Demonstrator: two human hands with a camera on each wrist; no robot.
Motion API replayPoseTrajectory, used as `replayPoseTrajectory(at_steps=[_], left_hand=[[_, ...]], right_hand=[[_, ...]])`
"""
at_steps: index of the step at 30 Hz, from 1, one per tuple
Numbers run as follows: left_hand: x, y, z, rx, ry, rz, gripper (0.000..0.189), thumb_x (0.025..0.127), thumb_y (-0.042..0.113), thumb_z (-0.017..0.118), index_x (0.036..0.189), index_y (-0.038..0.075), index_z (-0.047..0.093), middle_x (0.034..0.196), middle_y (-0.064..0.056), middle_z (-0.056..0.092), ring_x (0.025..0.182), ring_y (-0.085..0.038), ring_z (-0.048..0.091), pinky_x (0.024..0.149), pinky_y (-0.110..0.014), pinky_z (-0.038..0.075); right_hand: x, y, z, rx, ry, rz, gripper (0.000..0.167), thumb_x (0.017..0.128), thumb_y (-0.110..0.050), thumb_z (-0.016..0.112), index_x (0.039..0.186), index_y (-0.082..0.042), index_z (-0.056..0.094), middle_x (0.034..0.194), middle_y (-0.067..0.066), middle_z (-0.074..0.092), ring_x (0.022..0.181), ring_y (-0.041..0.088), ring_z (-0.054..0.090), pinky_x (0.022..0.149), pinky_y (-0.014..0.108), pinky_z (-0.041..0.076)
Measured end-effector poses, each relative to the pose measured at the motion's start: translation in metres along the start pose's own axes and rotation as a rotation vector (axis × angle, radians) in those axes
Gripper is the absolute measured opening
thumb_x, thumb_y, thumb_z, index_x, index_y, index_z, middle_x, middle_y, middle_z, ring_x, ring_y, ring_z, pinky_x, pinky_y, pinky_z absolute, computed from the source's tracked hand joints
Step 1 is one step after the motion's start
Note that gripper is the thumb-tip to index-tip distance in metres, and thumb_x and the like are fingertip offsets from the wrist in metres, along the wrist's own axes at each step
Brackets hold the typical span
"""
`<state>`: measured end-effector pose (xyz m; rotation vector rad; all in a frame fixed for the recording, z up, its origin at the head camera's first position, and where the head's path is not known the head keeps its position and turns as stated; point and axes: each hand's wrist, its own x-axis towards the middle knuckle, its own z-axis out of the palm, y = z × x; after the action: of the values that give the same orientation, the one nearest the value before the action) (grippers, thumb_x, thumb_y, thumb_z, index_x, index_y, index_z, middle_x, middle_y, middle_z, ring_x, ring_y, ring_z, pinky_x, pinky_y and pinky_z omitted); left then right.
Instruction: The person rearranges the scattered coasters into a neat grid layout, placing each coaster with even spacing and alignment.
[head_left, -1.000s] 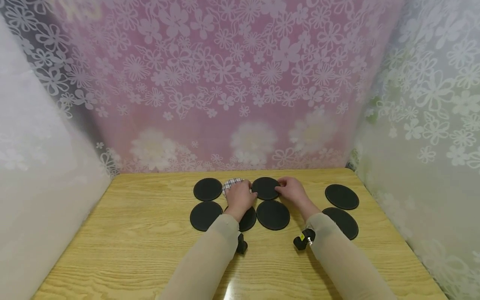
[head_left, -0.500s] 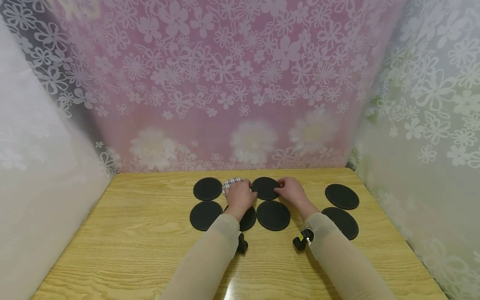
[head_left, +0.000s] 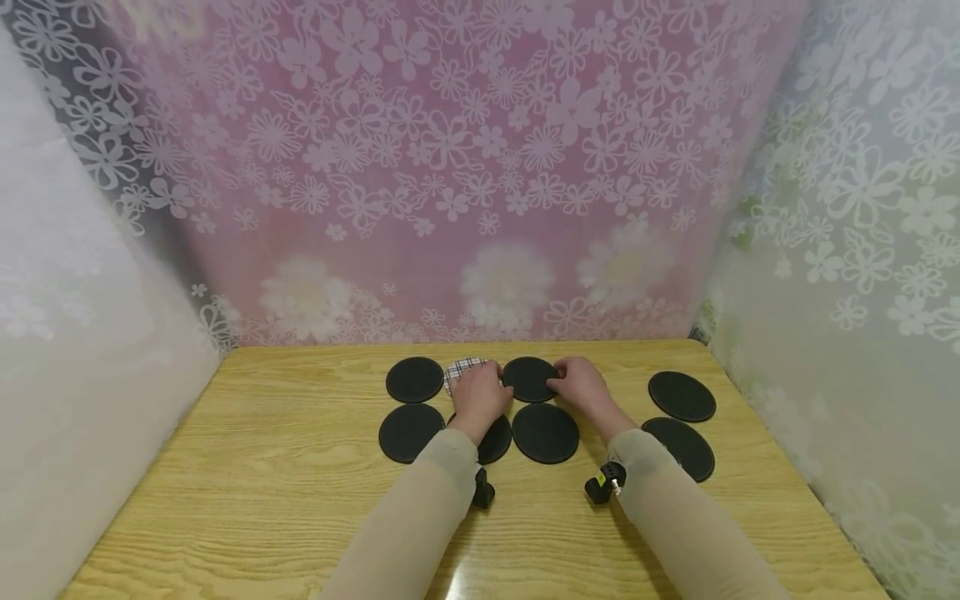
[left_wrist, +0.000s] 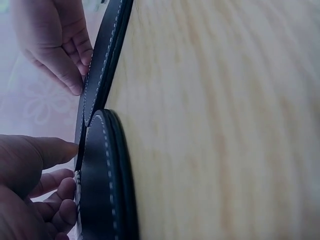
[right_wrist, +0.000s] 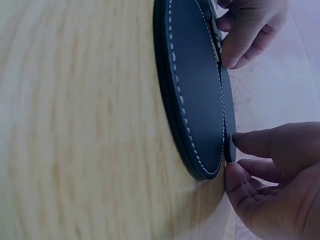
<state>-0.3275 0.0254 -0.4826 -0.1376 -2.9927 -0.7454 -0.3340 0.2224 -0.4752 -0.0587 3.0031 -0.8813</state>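
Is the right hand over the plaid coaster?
No, the left hand partly covers the plaid coaster; the right hand touches a black coaster.

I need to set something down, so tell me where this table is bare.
Widest: the wooden table left of the leftmost black coasters. Smaller: between the forearms, nearer than the middle coasters; and between the right hand and the rightmost coasters. Crowded: the middle, around the plaid coaster and left hand.

The coasters (head_left: 529, 378) are black, the checked disc (head_left: 463, 366) white, the backdrop (head_left: 480, 167) floral pink.
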Motion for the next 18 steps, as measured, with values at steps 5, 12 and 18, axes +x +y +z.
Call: replayPoseTrajectory(at_steps=[5,12,18], left_hand=[[0.001,-0.004,0.002,-0.019,0.026,0.027,0.03,0.103,0.035,0.082,0.125,0.015,0.079,0.115,-0.004,0.077,0.109,-0.03,0.071,0.112,-0.064,0.041],[-0.009,0.005,-0.01,-0.029,0.042,0.065,0.034,0.107,0.033,0.076,0.136,0.015,0.077,0.123,-0.007,0.076,0.113,-0.031,0.07,0.108,-0.061,0.045],[-0.016,0.009,-0.014,-0.048,0.057,0.103,0.035,0.107,0.03,0.076,0.138,0.016,0.076,0.129,-0.008,0.073,0.117,-0.033,0.067,0.103,-0.058,0.047]], right_hand=[[-0.004,0.001,-0.002,0.027,-0.006,0.013,0.036,0.109,-0.016,0.072,0.132,0.011,0.069,0.111,0.025,0.068,0.098,0.038,0.064,0.088,0.049,0.051],[-0.015,0.003,-0.012,0.025,-0.006,0.037,0.061,0.11,-0.023,0.071,0.157,0.011,0.052,0.146,0.032,0.063,0.134,0.047,0.063,0.109,0.059,0.052],[-0.031,0.007,-0.018,-0.024,0.041,-0.01,0.062,0.109,-0.026,0.072,0.157,0.009,0.053,0.145,0.032,0.061,0.129,0.047,0.065,0.104,0.062,0.054]])
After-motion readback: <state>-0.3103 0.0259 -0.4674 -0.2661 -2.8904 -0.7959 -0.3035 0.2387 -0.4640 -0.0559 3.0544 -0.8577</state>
